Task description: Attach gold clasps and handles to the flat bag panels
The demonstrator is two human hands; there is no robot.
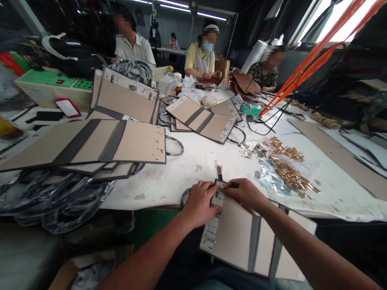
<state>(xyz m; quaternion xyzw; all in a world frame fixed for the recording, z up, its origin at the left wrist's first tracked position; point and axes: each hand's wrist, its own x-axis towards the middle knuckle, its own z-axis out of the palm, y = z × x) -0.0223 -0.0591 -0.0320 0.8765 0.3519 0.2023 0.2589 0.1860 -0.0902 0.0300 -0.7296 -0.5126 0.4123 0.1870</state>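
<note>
A beige board panel (236,231) with dark fold strips lies tilted over the table's front edge, towards my lap. Along its left side runs a white strip (208,237) with small metal fittings. My left hand (198,203) presses on this strip from above, thumb spread away from the fingers. Near the panel's top edge, the fingers of my right hand (243,194) are closed in a pinch around a small black object (234,185), mostly hidden. A dark tab with a metal end (219,172) sticks out past the top edge. A dark looped handle (185,197) shows beside my left hand.
Similar panels (137,141) are stacked at left, above plastic-wrapped handles (75,197); more panels (202,119) lie mid-table. Gold metal pieces (290,173) and silver plates (272,177) are heaped at right. Orange cords (314,60) hang down. Several people (201,56) sit beyond.
</note>
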